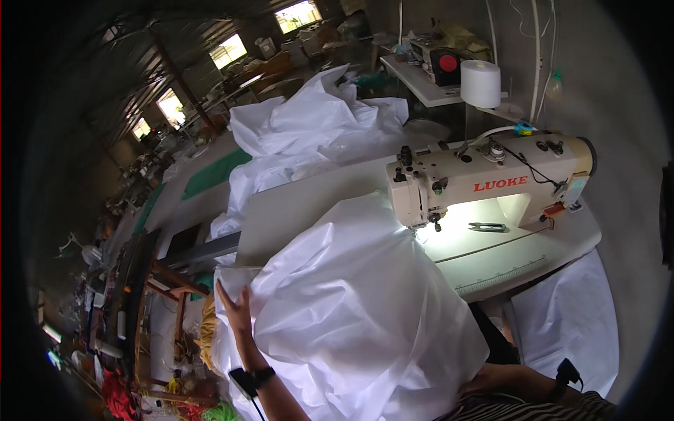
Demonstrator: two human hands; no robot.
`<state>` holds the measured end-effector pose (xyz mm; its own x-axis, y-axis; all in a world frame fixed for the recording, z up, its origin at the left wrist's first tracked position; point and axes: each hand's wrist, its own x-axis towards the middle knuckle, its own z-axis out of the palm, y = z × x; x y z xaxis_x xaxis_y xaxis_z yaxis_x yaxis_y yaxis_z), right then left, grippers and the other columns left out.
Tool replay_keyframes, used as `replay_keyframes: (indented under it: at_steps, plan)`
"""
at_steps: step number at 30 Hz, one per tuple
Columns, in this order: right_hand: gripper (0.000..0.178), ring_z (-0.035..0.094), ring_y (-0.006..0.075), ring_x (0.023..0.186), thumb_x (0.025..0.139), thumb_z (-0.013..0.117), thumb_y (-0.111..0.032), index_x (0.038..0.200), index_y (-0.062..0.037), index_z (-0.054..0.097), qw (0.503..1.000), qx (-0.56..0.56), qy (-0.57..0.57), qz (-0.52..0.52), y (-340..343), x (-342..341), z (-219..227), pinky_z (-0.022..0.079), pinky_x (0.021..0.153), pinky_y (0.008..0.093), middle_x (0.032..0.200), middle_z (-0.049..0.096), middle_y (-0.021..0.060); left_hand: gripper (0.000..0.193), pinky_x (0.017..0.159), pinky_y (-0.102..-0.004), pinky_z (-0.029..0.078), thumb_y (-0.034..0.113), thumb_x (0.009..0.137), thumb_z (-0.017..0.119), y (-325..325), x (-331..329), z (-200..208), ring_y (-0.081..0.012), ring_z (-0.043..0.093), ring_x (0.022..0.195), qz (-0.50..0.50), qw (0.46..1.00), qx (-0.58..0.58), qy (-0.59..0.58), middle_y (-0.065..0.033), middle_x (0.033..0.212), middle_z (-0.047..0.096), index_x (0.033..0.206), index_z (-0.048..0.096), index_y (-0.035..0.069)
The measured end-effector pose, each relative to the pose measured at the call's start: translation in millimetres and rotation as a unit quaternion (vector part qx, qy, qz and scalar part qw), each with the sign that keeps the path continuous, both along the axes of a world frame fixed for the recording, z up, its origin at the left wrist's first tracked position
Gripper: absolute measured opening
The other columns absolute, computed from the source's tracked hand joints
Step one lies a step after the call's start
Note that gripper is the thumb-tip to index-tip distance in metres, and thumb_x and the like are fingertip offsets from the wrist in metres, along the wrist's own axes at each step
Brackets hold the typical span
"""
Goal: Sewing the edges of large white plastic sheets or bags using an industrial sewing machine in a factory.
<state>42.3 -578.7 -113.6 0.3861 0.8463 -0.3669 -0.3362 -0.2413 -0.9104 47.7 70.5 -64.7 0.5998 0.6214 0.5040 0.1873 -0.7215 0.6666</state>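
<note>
A large glossy white sheet spreads over the front of the sewing table, wrinkled and puffed up. Its far corner runs under the needle end of a cream sewing machine, whose lamp lights the bed. My left hand lies against the sheet's left side, fingers spread apart. At the sheet's lower right edge is my right hand, touching the material; its fingertips are hidden in the folds, so its grip does not show. Small thread snips rest on the machine bed, away from both hands.
More white sheeting is heaped behind the table, and another white piece hangs at the right. A white thread cone stands above the machine. A wooden frame and coloured scraps are at the left.
</note>
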Motion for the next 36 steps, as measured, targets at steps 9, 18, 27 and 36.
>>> replay_keyframes:
  at_steps: [9, 18, 27, 36]
  plan:
    - [0.048, 0.065, 0.0238, 0.110, 0.089, 0.072, -0.026, 0.131, -0.0057, 0.058, 0.877, -0.217, -0.260, -0.340, -23, 22, 59, 0.048, 0.095, 0.0340, 0.121, 0.067, 0.0119, 0.071, 0.109, -0.0715, 0.021, 0.059, 0.095, 0.048, -4, 164, -31, -0.0396, 0.030, 0.145, 0.084, 0.915, 0.204, 0.338, -0.0021, 0.159, 0.033, 0.152, 0.036, 0.019]
    - [0.049, 0.064, 0.0247, 0.111, 0.093, 0.069, -0.041, 0.125, -0.0036, 0.065, 0.965, -0.242, -0.012, -0.102, 82, 28, 23, 0.046, 0.101, 0.0364, 0.115, 0.069, 0.0131, 0.063, 0.111, -0.0685, 0.020, 0.052, 0.098, 0.047, 59, 243, -29, -0.0366, 0.030, 0.145, 0.041, 0.935, 0.172, 0.308, -0.0035, 0.156, 0.038, 0.149, 0.041, 0.015]
    - [0.033, 0.067, 0.0384, 0.092, 0.089, 0.060, -0.037, 0.107, -0.0119, 0.070, 0.932, -0.314, -0.181, 0.022, 16, -9, -20, 0.051, 0.083, 0.0457, 0.095, 0.070, 0.0192, 0.039, 0.113, -0.0490, 0.032, 0.022, 0.097, 0.060, 94, 222, -3, -0.0372, 0.046, 0.133, -0.130, 0.933, 0.150, 0.301, -0.0217, 0.139, 0.052, 0.131, 0.055, 0.003]
    - [0.028, 0.066, 0.0387, 0.086, 0.089, 0.060, -0.034, 0.095, -0.0071, 0.067, 0.894, -0.283, -0.332, 0.099, 10, 17, -3, 0.052, 0.077, 0.0471, 0.087, 0.068, 0.0177, 0.028, 0.070, -0.0387, 0.051, 0.029, 0.103, 0.052, -278, -54, 53, -0.0242, 0.061, 0.080, -0.307, 0.894, -0.322, -0.047, -0.0153, 0.099, 0.064, 0.109, 0.057, 0.001]
